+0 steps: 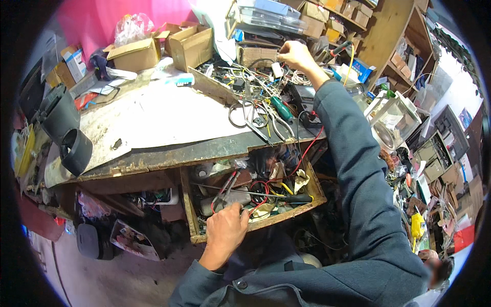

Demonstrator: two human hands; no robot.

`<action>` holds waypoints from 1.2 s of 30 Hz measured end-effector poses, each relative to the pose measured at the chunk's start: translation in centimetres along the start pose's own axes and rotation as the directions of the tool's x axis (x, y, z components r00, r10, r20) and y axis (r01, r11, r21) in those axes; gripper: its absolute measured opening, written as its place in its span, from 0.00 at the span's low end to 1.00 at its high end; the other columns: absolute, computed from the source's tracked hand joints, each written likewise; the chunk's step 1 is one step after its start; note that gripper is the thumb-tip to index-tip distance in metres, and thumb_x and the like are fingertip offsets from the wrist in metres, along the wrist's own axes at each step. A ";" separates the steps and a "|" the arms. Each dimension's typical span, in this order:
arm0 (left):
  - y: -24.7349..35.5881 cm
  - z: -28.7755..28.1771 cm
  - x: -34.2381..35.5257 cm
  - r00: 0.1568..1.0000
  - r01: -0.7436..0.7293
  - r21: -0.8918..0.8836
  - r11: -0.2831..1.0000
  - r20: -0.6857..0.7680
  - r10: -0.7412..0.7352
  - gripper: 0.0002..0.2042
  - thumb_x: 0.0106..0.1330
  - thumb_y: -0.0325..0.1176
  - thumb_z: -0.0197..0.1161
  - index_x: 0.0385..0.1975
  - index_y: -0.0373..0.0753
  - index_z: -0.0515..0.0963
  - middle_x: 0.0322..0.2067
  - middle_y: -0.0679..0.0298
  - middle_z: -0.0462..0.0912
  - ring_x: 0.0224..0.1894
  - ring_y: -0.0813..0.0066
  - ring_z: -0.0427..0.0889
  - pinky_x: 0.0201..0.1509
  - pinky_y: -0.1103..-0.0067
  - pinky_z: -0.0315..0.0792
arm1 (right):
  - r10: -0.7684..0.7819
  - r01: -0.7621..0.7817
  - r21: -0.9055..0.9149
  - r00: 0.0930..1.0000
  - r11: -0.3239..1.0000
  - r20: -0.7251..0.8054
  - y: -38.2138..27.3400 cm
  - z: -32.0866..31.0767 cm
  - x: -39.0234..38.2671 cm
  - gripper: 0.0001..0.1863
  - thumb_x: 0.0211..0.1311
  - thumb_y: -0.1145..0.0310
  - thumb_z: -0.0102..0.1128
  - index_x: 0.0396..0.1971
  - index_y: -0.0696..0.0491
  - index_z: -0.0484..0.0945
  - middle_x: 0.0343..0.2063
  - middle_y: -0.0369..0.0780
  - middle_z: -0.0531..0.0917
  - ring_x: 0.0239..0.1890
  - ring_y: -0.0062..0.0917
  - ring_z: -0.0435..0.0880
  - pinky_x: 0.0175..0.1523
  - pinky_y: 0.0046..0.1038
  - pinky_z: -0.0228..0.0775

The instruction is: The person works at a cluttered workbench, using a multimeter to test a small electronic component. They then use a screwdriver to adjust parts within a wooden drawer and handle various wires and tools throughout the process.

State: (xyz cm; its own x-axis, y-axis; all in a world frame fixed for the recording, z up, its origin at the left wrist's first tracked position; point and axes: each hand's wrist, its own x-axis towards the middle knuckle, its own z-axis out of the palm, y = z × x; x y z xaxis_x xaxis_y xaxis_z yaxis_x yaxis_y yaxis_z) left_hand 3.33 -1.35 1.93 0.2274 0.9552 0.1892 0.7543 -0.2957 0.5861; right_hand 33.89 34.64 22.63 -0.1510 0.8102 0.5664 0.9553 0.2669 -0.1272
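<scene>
My left hand (pixel 226 230) has its fingers curled over the front edge of the open wooden drawer (pixel 312 189), beside red-and-black handled tools (pixel 226 185), red wires and clutter inside. At the back of the bench, my right hand (pixel 297 57) is raised with fingers pinched; what they hold is too small to make out. Just below it is a small white block (pixel 277 69) among tangled cables. Scissors (pixel 240 116), pliers (pixel 281 127) and a green-handled tool (pixel 281 107) lie nearer the bench's front, beside a black device (pixel 302 94) with red and black leads.
The bench (pixel 125 153) carries white sheeting (pixel 169 110), cardboard boxes (pixel 189 48) and black containers (pixel 71 153) at left. Crowded wooden shelves (pixel 388 30) and piled electronics (pixel 388 117) fill the right. Bins (pixel 133 238) sit below. A blurred part of another person (pixel 437 268) shows at lower right.
</scene>
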 end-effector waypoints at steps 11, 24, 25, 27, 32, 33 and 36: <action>0.0 -0.3 0.1 0.999 0.033 -0.011 0.999 -0.001 -0.033 0.11 0.66 0.40 0.62 0.34 0.37 0.82 0.28 0.51 0.86 0.29 0.50 0.85 0.34 0.60 0.79 | 0.198 -0.177 -0.195 0.976 0.965 0.094 1.4 8.5 0.3 0.14 0.58 0.60 0.61 0.40 0.50 0.88 0.41 0.47 0.88 0.46 0.43 0.87 0.53 0.40 0.77; 0.0 -0.3 0.0 0.999 0.034 -0.011 0.999 -0.009 -0.035 0.12 0.67 0.40 0.62 0.34 0.37 0.82 0.29 0.52 0.86 0.31 0.50 0.85 0.35 0.60 0.78 | 0.175 -0.175 -0.017 0.984 0.984 0.020 1.5 4.6 -1.2 0.16 0.59 0.72 0.58 0.45 0.44 0.88 0.42 0.50 0.87 0.48 0.43 0.87 0.55 0.37 0.76; 0.0 -0.2 0.0 0.999 0.040 -0.010 0.999 -0.008 -0.040 0.12 0.67 0.40 0.61 0.34 0.37 0.82 0.29 0.51 0.86 0.31 0.50 0.85 0.35 0.60 0.78 | 0.155 -0.155 0.005 0.988 0.988 -0.009 1.6 4.4 -1.3 0.17 0.59 0.74 0.57 0.45 0.44 0.88 0.42 0.51 0.87 0.49 0.44 0.86 0.56 0.37 0.76; 0.1 -0.2 0.1 0.999 0.047 -0.004 0.999 -0.001 -0.047 0.12 0.67 0.40 0.61 0.34 0.37 0.82 0.29 0.51 0.86 0.31 0.50 0.86 0.36 0.60 0.78 | 0.159 -0.158 0.023 0.987 0.987 -0.020 1.8 3.7 -1.5 0.18 0.58 0.75 0.56 0.45 0.44 0.88 0.43 0.51 0.86 0.50 0.44 0.86 0.57 0.37 0.76; 0.3 -0.3 0.1 0.999 0.050 0.003 0.999 0.007 -0.050 0.12 0.66 0.40 0.61 0.34 0.37 0.82 0.30 0.51 0.86 0.31 0.50 0.86 0.36 0.60 0.78 | 0.188 -0.188 0.017 0.982 0.982 0.005 3.2 3.2 -1.8 0.18 0.59 0.75 0.56 0.46 0.44 0.88 0.44 0.52 0.86 0.50 0.43 0.86 0.57 0.37 0.75; 0.3 -0.3 0.1 0.999 0.050 0.006 0.999 0.004 -0.050 0.12 0.66 0.40 0.61 0.34 0.37 0.82 0.30 0.51 0.86 0.31 0.50 0.86 0.36 0.60 0.78 | 0.186 -0.186 -0.003 0.983 0.983 0.004 3.2 3.2 -1.9 0.16 0.59 0.71 0.57 0.44 0.42 0.89 0.43 0.49 0.87 0.49 0.43 0.86 0.57 0.40 0.76; 0.2 -0.2 0.1 0.999 0.049 0.007 0.999 -0.007 -0.049 0.11 0.66 0.39 0.61 0.33 0.37 0.82 0.29 0.51 0.86 0.31 0.49 0.85 0.36 0.59 0.78 | 0.217 -0.217 -0.012 0.975 0.976 0.047 3.3 3.0 -2.0 0.16 0.60 0.70 0.58 0.45 0.41 0.89 0.44 0.49 0.87 0.50 0.43 0.85 0.58 0.39 0.76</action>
State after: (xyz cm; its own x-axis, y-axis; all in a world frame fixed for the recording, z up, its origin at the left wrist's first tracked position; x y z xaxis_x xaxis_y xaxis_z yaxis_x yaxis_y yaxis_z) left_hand 3.38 -1.33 2.26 0.1861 0.9684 0.1658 0.7688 -0.2486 0.5892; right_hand 36.60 35.43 18.65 0.0487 0.8722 0.4867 0.9683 0.0782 -0.2371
